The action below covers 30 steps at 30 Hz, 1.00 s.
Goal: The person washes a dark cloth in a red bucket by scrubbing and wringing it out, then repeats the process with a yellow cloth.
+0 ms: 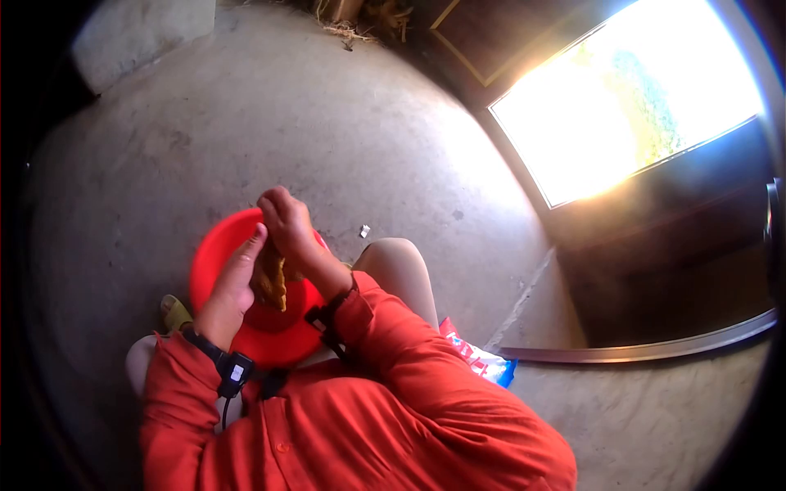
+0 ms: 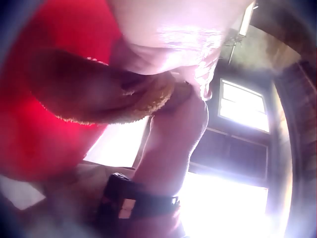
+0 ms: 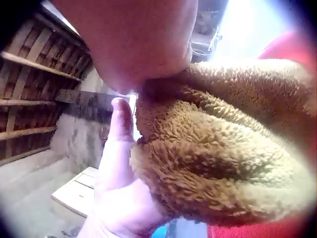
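A fuzzy yellow-brown cloth (image 1: pixel 268 278) hangs between both hands above a red basin (image 1: pixel 214 254). In the right wrist view the cloth (image 3: pixel 218 163) shows a thick pile with folds. My left hand (image 1: pixel 237 274) lies along one side of it, thumb extended upward; its fingers are hidden behind the cloth. My right hand (image 1: pixel 288 225) has its fingers bent over the cloth's upper end and grips it. The left wrist view shows the cloth (image 2: pixel 99 94) dark against the red basin (image 2: pixel 29 134), with the right hand beside it.
A red, white and blue packet (image 1: pixel 479 356) lies on the floor (image 1: pixel 393 139) right of the person's knee (image 1: pixel 401 266). A small white scrap (image 1: pixel 364 231) lies beyond the knee. A green slipper (image 1: pixel 175 313) is left of the basin. Bright light comes through an opening (image 1: pixel 630 98) at upper right.
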Motion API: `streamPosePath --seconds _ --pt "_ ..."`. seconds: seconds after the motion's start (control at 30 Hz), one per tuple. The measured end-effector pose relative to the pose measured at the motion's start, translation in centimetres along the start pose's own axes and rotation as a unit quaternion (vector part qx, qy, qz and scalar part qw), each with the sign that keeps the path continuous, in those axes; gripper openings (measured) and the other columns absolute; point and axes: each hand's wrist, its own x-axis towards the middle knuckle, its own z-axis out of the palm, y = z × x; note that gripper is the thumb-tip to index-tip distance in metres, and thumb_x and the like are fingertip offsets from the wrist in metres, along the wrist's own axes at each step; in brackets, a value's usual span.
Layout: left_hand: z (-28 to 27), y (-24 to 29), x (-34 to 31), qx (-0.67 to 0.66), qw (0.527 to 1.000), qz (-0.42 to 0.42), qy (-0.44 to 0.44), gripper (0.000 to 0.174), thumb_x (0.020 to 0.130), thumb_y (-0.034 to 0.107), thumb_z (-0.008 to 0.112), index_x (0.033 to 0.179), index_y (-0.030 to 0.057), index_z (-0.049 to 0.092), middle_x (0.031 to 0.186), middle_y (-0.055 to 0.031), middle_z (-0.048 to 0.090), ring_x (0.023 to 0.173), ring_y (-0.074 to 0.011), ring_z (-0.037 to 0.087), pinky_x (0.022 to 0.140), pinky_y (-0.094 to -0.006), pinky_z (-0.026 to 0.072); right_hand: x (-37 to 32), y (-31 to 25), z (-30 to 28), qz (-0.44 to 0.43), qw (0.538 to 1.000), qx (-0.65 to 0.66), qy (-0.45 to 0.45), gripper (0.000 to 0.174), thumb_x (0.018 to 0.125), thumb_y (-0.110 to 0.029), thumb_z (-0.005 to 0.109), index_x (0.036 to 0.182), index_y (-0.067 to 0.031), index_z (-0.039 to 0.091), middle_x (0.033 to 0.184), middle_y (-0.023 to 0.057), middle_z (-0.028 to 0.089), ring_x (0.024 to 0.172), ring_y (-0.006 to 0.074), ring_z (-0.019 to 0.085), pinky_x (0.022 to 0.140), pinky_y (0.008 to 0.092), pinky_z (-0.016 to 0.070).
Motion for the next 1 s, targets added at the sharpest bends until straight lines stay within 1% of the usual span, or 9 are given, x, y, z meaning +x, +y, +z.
streamPosePath --seconds 0.07,0.23,0.43,0.57,0.6,0.73,0.87,0.93,1.0 --pt "0.1 0.2 0.0 0.099 0.994 0.034 -0.034 0.037 0.09 0.033 0.062 0.109 0.0009 0.059 0.102 -0.0025 0.062 0.095 -0.0112 0.056 0.084 -0.0285 0.0451 0.9 -0.4 -0.8 0.064 0.995 0.07 -0.007 0.021 0.092 -0.02 0.055 0.088 0.0011 0.057 0.066 0.002 0.052 0.063 0.0118 0.049 0.058 0.0279 0.0433" --pt "0.5 0.8 -0.3 0.227 0.955 0.187 0.021 0.02 0.095 0.017 0.054 0.103 -0.0001 0.061 0.093 -0.0009 0.06 0.085 -0.007 0.055 0.076 -0.0241 0.0451 0.5 -0.4 -1.7 0.15 0.972 0.155 -0.089 0.034 0.095 -0.034 0.051 0.089 -0.0005 0.057 0.075 0.0028 0.055 0.069 0.0109 0.05 0.061 0.0252 0.0425" --pt "-0.5 2.1 -0.5 0.119 0.953 0.246 0.132 0.026 0.094 0.025 0.054 0.106 0.003 0.06 0.098 -0.0035 0.061 0.09 -0.0119 0.058 0.082 -0.0267 0.0467 -0.9 -0.5 -2.8 0.15 0.936 0.202 -0.247 0.044 0.095 -0.045 0.047 0.098 -0.0029 0.057 0.083 0.002 0.056 0.078 0.0107 0.052 0.072 0.0255 0.0435" --pt "-1.2 5.4 -1.5 -0.143 0.977 0.141 0.065 0.021 0.092 0.029 0.057 0.098 0.0085 0.059 0.095 -0.0041 0.061 0.086 -0.0169 0.06 0.077 -0.0333 0.0499 -1.2 -1.0 -2.7 0.146 0.883 0.209 -0.394 0.034 0.092 -0.028 0.059 0.109 0.001 0.057 0.088 0.0054 0.062 0.081 0.0139 0.06 0.075 0.027 0.0487" --pt "-1.5 5.8 -1.5 -0.137 0.977 0.151 0.062 0.023 0.092 0.03 0.057 0.097 0.0081 0.059 0.095 -0.0047 0.062 0.086 -0.0174 0.06 0.079 -0.0339 0.0497 -1.3 -1.1 -2.6 0.15 0.888 0.196 -0.388 0.033 0.088 -0.016 0.062 0.113 0.0043 0.055 0.089 0.0073 0.063 0.08 0.0153 0.063 0.072 0.0272 0.0504" --pt "-2.6 5.5 -0.7 -0.121 0.971 0.188 0.083 0.024 0.093 0.027 0.056 0.099 0.0047 0.059 0.097 -0.0059 0.062 0.091 -0.0195 0.06 0.083 -0.0356 0.0488 -1.2 -1.2 -2.9 0.213 0.914 0.19 -0.287 0.022 0.087 -0.01 0.058 0.104 0.0037 0.054 0.084 0.0071 0.062 0.072 0.014 0.062 0.063 0.0257 0.0505" --pt "-3.4 3.5 0.7 -0.13 0.976 0.119 0.125 0.028 0.094 0.026 0.052 0.106 0.0014 0.058 0.104 -0.01 0.062 0.096 -0.024 0.06 0.088 -0.0372 0.0481 -0.6 -3.6 -4.1 0.257 0.926 0.214 -0.177 0.015 0.085 -0.011 0.059 0.092 0.0005 0.051 0.08 0.0054 0.06 0.068 0.013 0.06 0.06 0.026 0.0495" --pt "-3.8 2.1 1.4 -0.146 0.98 0.081 0.111 0.036 0.095 0.035 0.048 0.106 0.003 0.058 0.104 -0.01 0.062 0.096 -0.0235 0.06 0.088 -0.0369 0.0481 -1.2 -4.4 -3.1 0.144 0.964 0.176 -0.139 0.017 0.084 -0.013 0.06 0.09 -0.0003 0.05 0.077 0.0053 0.058 0.069 0.0137 0.06 0.059 0.0275 0.0494" --pt "-8.4 -0.7 4.4 -0.116 0.989 0.078 0.049 0.041 0.096 0.042 0.044 0.105 0.0046 0.057 0.104 -0.0077 0.061 0.095 -0.0211 0.059 0.088 -0.0345 0.0476 -2.3 -4.2 -0.7 -0.098 0.989 0.062 -0.096 0.02 0.083 -0.014 0.06 0.093 -0.0002 0.049 0.075 0.0064 0.057 0.071 0.0146 0.06 0.058 0.0293 0.0495"
